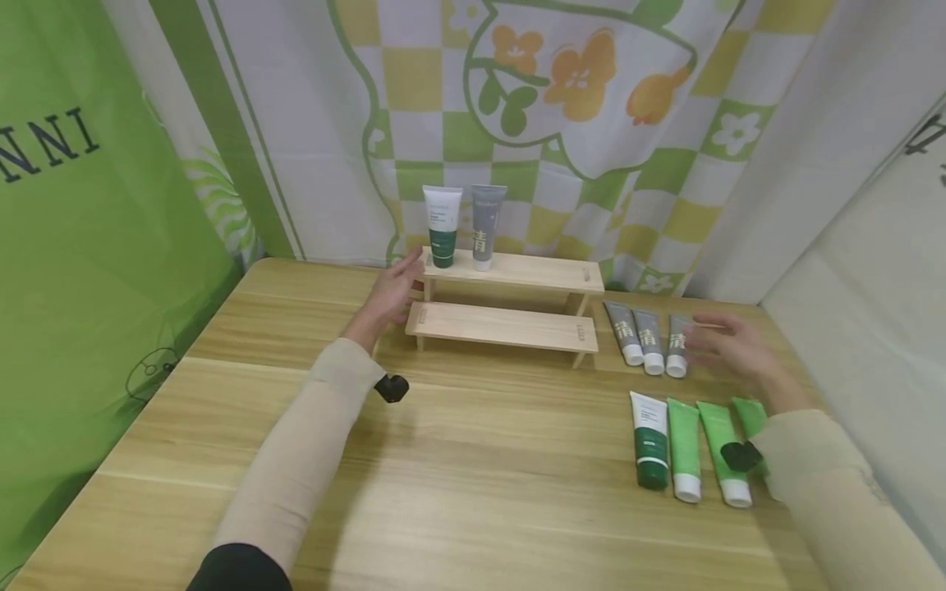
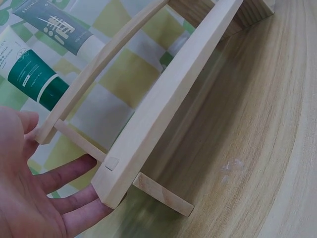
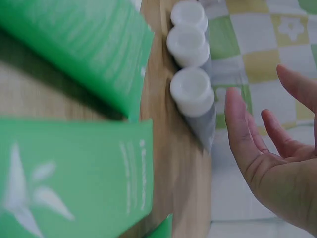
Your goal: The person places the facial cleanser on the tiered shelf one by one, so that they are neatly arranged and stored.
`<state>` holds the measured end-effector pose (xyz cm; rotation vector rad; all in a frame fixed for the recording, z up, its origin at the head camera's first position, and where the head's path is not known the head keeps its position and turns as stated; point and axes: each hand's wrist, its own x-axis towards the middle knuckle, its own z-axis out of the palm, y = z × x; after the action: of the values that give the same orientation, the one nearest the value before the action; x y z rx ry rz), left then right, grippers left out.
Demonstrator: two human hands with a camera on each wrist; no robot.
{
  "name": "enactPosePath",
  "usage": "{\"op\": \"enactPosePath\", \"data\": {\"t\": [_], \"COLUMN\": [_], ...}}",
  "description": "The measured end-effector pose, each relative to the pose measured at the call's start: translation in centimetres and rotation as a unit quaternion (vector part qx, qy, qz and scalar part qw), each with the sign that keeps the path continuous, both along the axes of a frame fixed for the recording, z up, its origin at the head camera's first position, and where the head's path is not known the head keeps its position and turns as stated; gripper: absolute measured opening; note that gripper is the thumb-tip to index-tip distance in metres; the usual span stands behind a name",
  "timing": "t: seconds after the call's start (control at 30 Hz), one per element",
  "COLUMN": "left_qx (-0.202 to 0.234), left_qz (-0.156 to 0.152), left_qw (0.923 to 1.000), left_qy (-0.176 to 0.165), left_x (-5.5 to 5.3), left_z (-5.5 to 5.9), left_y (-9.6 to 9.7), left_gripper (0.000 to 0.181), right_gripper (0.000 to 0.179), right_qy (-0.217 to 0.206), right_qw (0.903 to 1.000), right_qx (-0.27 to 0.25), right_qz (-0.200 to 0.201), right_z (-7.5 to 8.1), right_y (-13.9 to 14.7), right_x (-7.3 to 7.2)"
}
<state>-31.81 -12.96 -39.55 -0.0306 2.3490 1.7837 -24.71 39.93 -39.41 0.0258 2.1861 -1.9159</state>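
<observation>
My left hand [image 1: 390,297] rests at the left end of a two-tier wooden stand. In the left wrist view its fingers [image 2: 81,206] touch the end of the lower board [image 2: 153,109], and the thumb is beside the end of the upper board [image 2: 99,64]. On the upper tier a white-and-green tube [image 1: 443,226] and a grey tube [image 1: 488,226] stand upright on their caps. My right hand [image 1: 732,349], fingers spread and holding nothing, hovers beside the rightmost of three grey tubes [image 1: 677,345] lying on the table.
In front of the grey tubes lies a row with another white-and-green tube [image 1: 650,439] and several light green tubes [image 1: 685,447], one partly hidden by the right sleeve. The lower tier [image 1: 502,326] bears no tubes. A patterned curtain [image 1: 421,82] hangs behind the wooden table [image 1: 473,476].
</observation>
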Motion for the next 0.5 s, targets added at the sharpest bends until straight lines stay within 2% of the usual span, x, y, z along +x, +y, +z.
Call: {"op": "enactPosePath", "data": {"t": [0.17, 0.23, 0.33, 0.5], "left_qx": [-0.004, -0.003, -0.001, 0.004], "left_qz": [0.009, 0.011, 0.01, 0.011], "left_qw": [0.9999, 0.9999, 1.0, 0.9999], "left_qy": [0.005, 0.004, -0.001, -0.005], "left_x": [0.0, 0.0, 0.0, 0.1], "left_z": [-0.1, -0.1, -0.1, 0.2], "left_y": [0.0, 0.0, 0.0, 0.0], "left_gripper": [0.053, 0.052, 0.052, 0.052], "right_gripper": [0.072, 0.076, 0.078, 0.077], "right_qy": [-0.047, -0.064, -0.079, -0.093], "right_qw": [0.9989, 0.9979, 0.9968, 0.9913], "right_qx": [-0.001, -0.008, 0.013, 0.09], "right_qz": [0.002, -0.001, 0.001, 0.022], "right_z": [-0.3, -0.5, -0.6, -0.7], "right_y": [1.2, 1.6, 1.9, 2.1], "right_x": [-0.4, -0.6, -1.0, -1.5]}}
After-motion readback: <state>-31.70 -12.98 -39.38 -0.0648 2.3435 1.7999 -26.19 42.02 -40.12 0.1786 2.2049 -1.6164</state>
